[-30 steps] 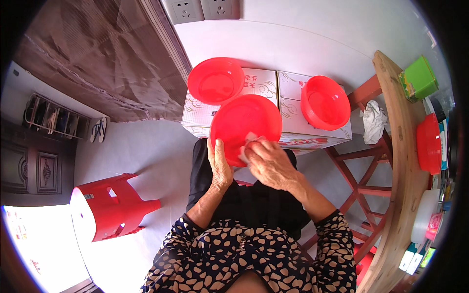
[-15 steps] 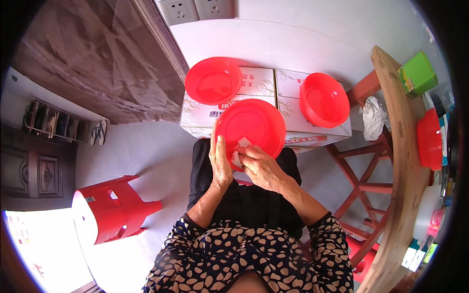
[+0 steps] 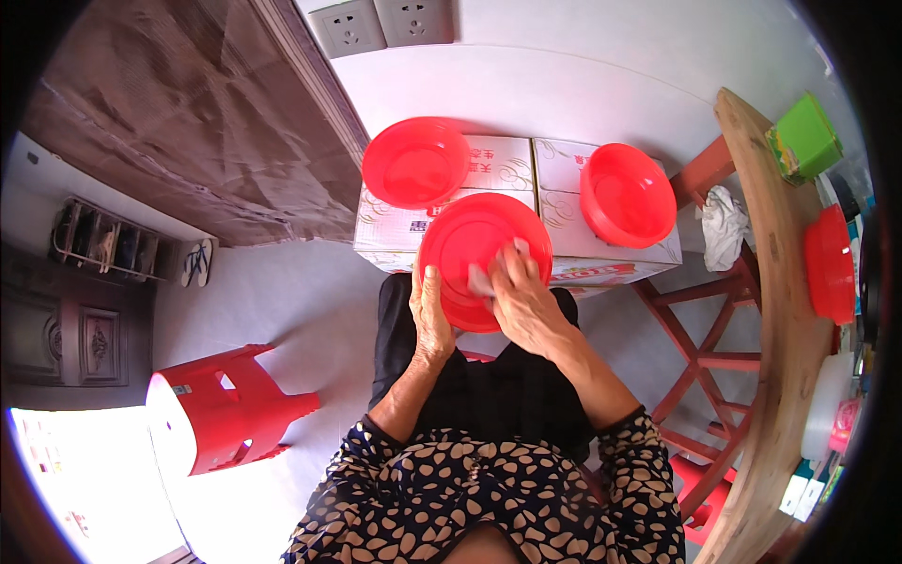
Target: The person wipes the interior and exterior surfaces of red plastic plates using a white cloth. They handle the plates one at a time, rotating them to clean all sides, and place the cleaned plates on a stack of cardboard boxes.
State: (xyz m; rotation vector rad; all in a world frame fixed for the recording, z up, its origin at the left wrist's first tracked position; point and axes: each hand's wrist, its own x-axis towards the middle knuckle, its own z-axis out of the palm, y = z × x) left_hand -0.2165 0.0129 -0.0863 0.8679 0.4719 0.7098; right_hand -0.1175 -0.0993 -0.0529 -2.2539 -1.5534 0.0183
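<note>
A round red plastic basin [image 3: 460, 240] is held over my lap, its inside turned up toward me. My left hand [image 3: 431, 315] grips its left rim, thumb over the edge and the other fingers hidden behind the wall. In my right hand [image 3: 523, 301] is a bunched pale cloth [image 3: 482, 280], pressed against the inside of the basin on its right side. Beyond, on white cartons [image 3: 390, 230], sit another red basin [image 3: 416, 164] at the left and a deeper red basin [image 3: 628, 197] at the right.
A wooden table [image 3: 772, 310] on red legs runs along the right, bearing a green box [image 3: 805, 139], a red bowl [image 3: 831, 265] and clutter. White crumpled cloth [image 3: 723, 228] hangs beside it. A red stool [image 3: 230, 409] lies tipped at the left, with slippers [image 3: 196, 263] farther back.
My right hand has moved the cloth up and to the right across the basin's inside. My left hand keeps its grip on the rim. The whole view has shifted slightly.
</note>
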